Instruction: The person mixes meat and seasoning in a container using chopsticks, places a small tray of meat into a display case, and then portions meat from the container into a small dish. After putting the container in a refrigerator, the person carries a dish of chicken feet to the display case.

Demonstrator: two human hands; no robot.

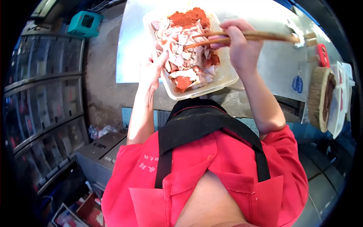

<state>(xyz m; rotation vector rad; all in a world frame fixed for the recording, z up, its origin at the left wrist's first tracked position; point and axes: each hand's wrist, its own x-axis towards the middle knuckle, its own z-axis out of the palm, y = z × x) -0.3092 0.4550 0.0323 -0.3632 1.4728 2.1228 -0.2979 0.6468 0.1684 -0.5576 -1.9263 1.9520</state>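
Observation:
A pale plastic tub (225, 80) holds sliced raw meat (180, 47) with heaps of red powder (191, 17) at the far side, near corner and right side. My left hand (152, 70) grips the tub's left rim, thumb over the edge. In my right hand (242, 43) is a pair of long wooden chopsticks (270, 36), held between the fingers. Their tips reach into the meat near the middle of the tub. The tub sits at the near edge of a metal table (278, 62).
A round wooden block (317, 98) and white trays (342, 102) stand at the right, near a red object (323, 55). Blue scissors-like handles (297, 84) lie on the table. At the left are a teal stool (86, 24), a glass-fronted rack (43, 75) and a grey box (99, 151).

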